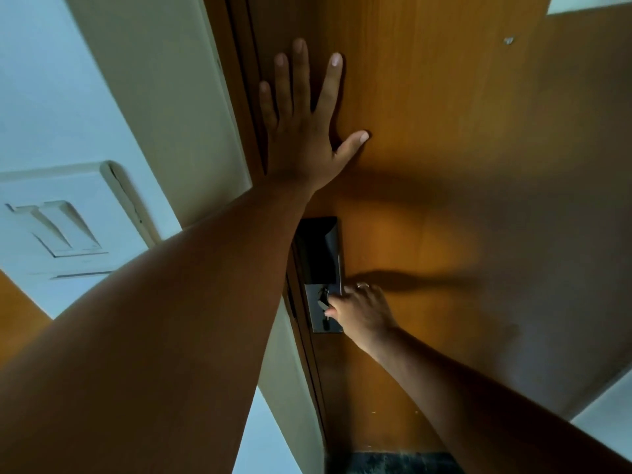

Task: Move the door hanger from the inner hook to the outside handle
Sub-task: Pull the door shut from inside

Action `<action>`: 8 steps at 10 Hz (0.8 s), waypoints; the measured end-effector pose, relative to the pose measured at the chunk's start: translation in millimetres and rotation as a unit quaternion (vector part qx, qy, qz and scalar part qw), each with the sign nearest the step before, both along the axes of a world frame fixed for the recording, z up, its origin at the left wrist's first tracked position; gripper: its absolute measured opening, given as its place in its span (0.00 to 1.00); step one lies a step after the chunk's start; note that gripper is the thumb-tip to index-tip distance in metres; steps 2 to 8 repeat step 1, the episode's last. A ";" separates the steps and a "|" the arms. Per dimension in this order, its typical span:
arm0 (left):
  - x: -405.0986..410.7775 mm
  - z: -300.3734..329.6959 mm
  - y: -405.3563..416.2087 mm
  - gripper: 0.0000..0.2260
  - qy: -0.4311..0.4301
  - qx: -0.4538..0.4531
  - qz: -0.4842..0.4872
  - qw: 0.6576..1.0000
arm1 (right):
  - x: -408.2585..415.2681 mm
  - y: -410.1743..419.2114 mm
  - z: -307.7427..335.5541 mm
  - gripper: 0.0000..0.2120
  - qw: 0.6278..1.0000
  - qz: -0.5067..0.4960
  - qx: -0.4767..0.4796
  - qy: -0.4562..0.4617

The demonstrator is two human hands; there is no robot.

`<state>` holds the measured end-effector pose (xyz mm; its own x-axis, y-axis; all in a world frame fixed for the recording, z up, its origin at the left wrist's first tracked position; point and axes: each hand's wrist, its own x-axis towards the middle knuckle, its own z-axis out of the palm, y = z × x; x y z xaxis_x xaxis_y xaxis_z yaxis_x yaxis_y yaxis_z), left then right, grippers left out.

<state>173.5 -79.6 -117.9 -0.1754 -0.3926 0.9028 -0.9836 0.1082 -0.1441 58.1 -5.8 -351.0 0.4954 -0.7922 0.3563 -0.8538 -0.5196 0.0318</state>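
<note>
The left hand's fingers (301, 63) are spread wide and flat, holding nothing, palm pressed on the orange-brown wooden door (444, 165) near its edge. Lower down, the right hand (362, 311) has its fingers curled closed around what seems to be the lever on the dark rectangular metal lock plate (321, 268). No door hanger is visible. The door should likely be opened smoothly, braced, before reaching for the hanger.

We're right up against the wooden door (444, 165), and near its left edge sits a dark lock plate (321, 268), fixed flat to the wood. A small metal fitting (509, 40) dots the door's upper right. 2 hands touch it.
</note>
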 end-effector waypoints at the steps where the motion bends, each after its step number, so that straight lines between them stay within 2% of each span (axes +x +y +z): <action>1: -0.4 2.4 9.9 0.42 0.003 0.047 -0.008 0.999 | -10.3 -0.4 35.9 0.19 0.997 -0.034 -0.053 -0.039; 8: -0.4 2.4 9.9 0.42 0.003 0.047 -0.008 0.999 | -10.3 -0.4 35.9 0.19 0.997 -0.034 -0.053 -0.039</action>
